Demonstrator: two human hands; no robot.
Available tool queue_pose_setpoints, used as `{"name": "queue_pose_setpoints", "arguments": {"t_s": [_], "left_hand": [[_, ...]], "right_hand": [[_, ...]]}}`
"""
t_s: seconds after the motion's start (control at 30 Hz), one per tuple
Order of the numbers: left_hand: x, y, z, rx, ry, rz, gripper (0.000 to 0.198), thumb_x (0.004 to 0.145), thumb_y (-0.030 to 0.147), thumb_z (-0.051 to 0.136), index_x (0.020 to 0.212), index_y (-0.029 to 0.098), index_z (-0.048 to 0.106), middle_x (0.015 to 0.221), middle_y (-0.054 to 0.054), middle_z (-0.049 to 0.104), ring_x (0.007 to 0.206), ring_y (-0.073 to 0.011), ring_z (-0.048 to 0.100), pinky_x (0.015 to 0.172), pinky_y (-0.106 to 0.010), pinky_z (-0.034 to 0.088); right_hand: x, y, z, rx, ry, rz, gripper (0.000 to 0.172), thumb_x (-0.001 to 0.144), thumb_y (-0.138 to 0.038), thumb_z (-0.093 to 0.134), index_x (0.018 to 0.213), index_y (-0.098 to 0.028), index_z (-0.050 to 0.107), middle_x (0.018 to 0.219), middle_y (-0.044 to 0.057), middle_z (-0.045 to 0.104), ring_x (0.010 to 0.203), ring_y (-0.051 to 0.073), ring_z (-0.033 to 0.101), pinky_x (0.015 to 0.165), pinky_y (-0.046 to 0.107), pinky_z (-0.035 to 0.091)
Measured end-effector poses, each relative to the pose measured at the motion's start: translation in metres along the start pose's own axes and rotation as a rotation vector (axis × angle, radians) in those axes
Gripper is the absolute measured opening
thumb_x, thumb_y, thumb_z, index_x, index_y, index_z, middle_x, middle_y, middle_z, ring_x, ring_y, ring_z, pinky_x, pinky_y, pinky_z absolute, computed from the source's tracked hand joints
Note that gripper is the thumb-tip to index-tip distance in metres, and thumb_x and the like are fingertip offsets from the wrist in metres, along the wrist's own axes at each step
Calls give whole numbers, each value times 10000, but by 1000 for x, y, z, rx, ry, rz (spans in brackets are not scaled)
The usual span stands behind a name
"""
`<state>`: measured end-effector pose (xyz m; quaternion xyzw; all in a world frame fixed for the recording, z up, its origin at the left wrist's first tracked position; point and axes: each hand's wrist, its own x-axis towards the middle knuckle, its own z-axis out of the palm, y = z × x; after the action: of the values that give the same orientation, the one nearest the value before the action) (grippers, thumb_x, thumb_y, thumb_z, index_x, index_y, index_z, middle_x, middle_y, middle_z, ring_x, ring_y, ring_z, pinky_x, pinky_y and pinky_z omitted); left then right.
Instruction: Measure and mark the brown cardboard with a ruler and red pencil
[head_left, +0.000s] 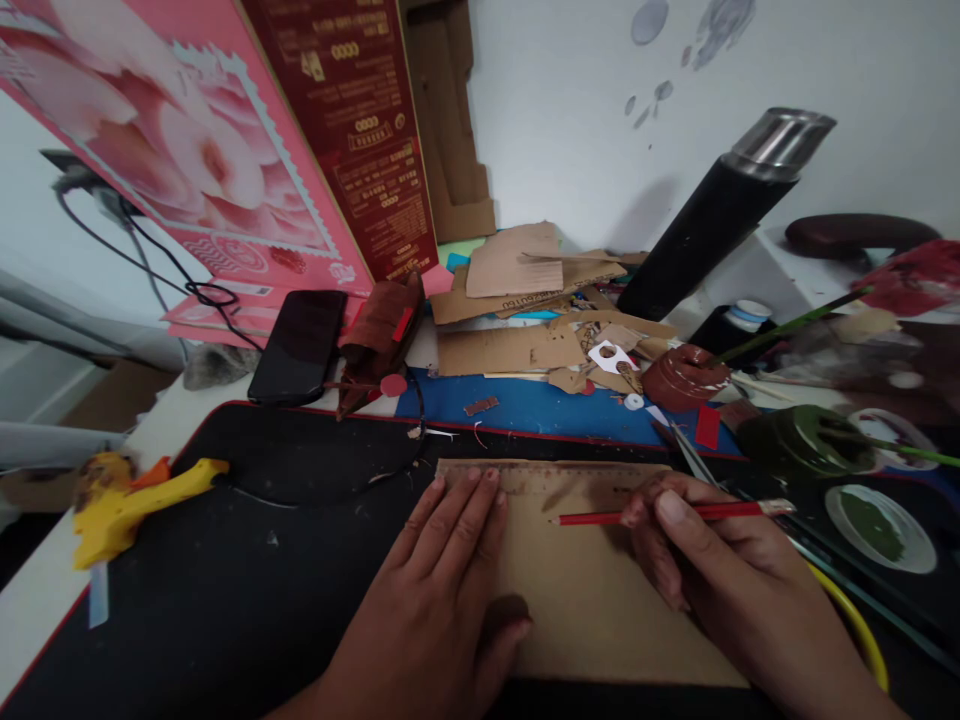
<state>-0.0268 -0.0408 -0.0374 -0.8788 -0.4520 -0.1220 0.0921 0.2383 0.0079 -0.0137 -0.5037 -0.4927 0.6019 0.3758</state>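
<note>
A sheet of brown cardboard (577, 610) lies in front of me on the black mat. Along its far edge rests a see-through ruler (551, 480). My left hand (442, 590) is spread flat on the left part of the cardboard, fingertips on the ruler and thumb apart. In my right hand (705, 560), a red pencil (589, 519) is held between thumb and fingers, its point toward the left over the cardboard. The fingertips of that hand are near the ruler's right end; whether they touch it I cannot tell.
A yellow glue gun (124, 505) with its cord lies at the left. Behind are a black phone (298, 345), cardboard scraps (510, 350) and a black flask (709, 225). Scissors (691, 455), a green paint jar (806, 440) and a paint-filled lid (881, 528) stand at the right.
</note>
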Motion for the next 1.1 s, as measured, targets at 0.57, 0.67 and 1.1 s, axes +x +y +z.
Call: {"name": "queue_pose_setpoints", "arguments": {"t_s": [0.57, 0.67, 1.1], "left_hand": [[2, 0, -2, -1, 8, 5, 671, 1010, 498, 540, 1505, 46, 563, 1585, -161, 597, 1468, -317, 513, 1240, -466, 327], [1, 0, -2, -13, 11, 1, 682, 997, 491, 561, 1507, 39, 562, 1589, -169, 590, 1473, -322, 505, 1231, -464, 347], [0, 1, -3, -6, 9, -3, 682, 993, 496, 559, 1506, 47, 563, 1578, -160, 605, 1465, -312, 519, 1236, -463, 337]], "right_hand": [[2, 0, 1, 14, 14, 21, 607, 1020, -614, 681, 557, -223, 675, 519, 26, 571, 516, 143, 531, 491, 267, 413], [2, -1, 2, 4, 24, 9, 597, 1014, -617, 688, 569, -220, 675, 521, 23, 573, 508, 139, 527, 500, 269, 421], [2, 0, 2, 26, 22, 17, 591, 1025, -592, 691, 574, -213, 659, 539, 19, 589, 519, 139, 535, 519, 270, 427]]}}
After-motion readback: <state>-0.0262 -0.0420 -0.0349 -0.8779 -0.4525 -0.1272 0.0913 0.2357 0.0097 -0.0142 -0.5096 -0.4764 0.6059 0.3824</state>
